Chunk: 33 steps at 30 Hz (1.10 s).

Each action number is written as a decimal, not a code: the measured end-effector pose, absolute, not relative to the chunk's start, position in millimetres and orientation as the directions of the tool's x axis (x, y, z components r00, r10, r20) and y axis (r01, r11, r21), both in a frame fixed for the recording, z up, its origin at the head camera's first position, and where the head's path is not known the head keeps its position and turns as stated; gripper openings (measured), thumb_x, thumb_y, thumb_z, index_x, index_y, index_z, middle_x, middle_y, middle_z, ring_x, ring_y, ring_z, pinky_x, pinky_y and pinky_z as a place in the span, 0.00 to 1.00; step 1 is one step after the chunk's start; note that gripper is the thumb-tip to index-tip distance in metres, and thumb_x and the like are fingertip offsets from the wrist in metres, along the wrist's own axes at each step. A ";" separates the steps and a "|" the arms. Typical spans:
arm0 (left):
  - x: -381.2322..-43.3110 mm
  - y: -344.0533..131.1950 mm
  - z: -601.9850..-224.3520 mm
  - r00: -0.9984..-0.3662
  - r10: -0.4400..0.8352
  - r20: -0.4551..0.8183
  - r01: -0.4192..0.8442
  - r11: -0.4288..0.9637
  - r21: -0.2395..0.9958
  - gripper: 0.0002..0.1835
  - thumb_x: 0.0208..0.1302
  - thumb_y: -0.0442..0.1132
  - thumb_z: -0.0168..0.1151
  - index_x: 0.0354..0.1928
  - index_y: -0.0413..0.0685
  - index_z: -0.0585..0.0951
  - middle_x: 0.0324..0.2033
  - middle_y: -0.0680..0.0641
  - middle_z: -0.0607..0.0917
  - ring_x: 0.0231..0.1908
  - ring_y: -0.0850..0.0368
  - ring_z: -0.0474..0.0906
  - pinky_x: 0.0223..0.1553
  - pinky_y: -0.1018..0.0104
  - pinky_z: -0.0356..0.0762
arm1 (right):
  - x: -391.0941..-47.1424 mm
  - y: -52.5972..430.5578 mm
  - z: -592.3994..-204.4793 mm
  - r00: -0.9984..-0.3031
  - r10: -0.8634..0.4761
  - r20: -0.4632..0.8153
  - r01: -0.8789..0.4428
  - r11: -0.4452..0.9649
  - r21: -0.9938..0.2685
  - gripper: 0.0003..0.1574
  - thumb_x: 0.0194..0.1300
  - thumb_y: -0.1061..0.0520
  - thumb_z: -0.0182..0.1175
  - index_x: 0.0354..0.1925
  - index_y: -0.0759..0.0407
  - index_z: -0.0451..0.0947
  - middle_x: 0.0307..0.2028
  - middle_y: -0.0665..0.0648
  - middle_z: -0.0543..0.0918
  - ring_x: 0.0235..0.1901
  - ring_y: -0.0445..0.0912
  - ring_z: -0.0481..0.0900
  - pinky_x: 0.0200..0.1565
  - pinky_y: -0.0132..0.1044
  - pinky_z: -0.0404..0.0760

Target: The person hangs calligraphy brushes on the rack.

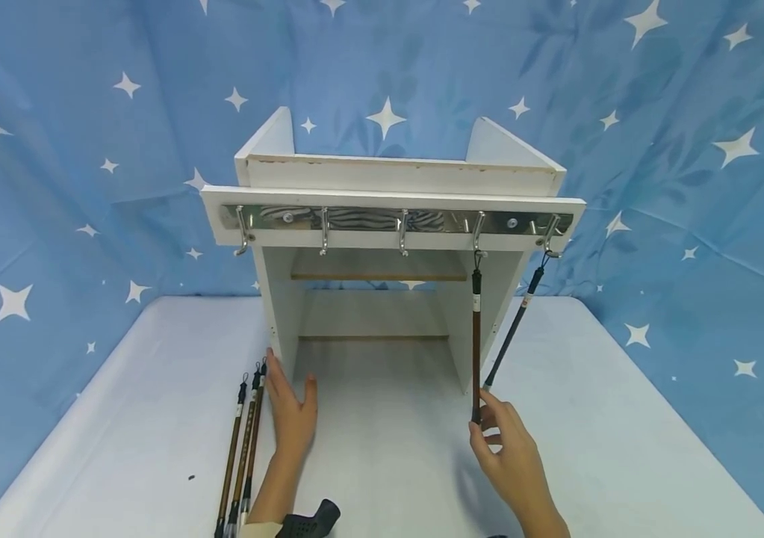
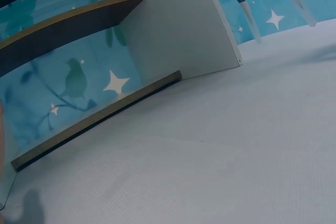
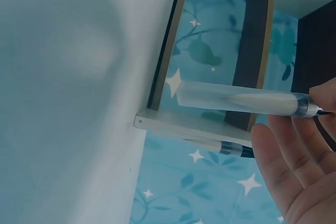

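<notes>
My right hand [image 1: 512,456] pinches the lower end of a brown-handled calligraphy brush [image 1: 476,336], which hangs by its loop from the fourth hook. Its white bristles sit inside a clear cap [image 3: 205,97], just past my fingertips in the right wrist view. A dark-handled calligraphy brush [image 1: 512,332] hangs slanted from the fifth hook, its lower end behind my fingers. My left hand [image 1: 294,415] has its fingers extended, fingertips right at the front edge of the white shelf unit's left side panel [image 1: 281,314].
Several brown calligraphy brushes [image 1: 242,448] lie side by side left of my left forearm. A white board carries a metal hook rail [image 1: 361,219] across the shelf unit's front. A small dark speck [image 1: 191,477] lies on the white table [image 1: 153,418]. Behind hangs a blue starry cloth [image 1: 140,246].
</notes>
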<state>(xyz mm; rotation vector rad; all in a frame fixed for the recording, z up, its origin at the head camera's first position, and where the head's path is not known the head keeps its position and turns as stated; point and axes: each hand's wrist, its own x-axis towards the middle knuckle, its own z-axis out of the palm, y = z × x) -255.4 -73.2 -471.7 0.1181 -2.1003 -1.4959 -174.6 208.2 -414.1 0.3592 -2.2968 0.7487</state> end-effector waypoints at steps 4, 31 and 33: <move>-256.5 -72.5 -471.8 -0.848 -0.374 0.375 0.231 0.375 0.898 0.45 0.64 0.39 0.53 0.71 0.66 0.34 0.66 0.35 0.49 0.65 0.35 0.50 0.58 0.31 0.53 | -175.1 207.7 -414.6 -0.734 -0.043 0.678 -0.435 0.796 -0.421 0.36 0.43 0.72 0.65 0.54 0.63 0.70 0.31 0.51 0.75 0.29 0.40 0.77 0.25 0.27 0.79; -256.4 -74.9 -471.5 -0.850 -0.382 0.363 0.214 0.379 0.900 0.45 0.64 0.40 0.53 0.70 0.68 0.34 0.67 0.37 0.50 0.66 0.36 0.50 0.58 0.31 0.53 | -177.2 210.8 -413.6 -0.775 0.009 0.632 -0.361 0.814 -0.455 0.36 0.47 0.69 0.64 0.56 0.59 0.69 0.34 0.52 0.77 0.29 0.41 0.77 0.27 0.32 0.81; -257.0 -74.4 -471.8 -0.851 -0.379 0.363 0.215 0.378 0.900 0.45 0.64 0.40 0.53 0.70 0.68 0.34 0.67 0.37 0.50 0.66 0.36 0.50 0.58 0.31 0.53 | -177.4 212.1 -412.8 -0.774 0.016 0.633 -0.357 0.815 -0.457 0.35 0.48 0.69 0.64 0.57 0.59 0.69 0.34 0.52 0.78 0.29 0.41 0.77 0.26 0.32 0.81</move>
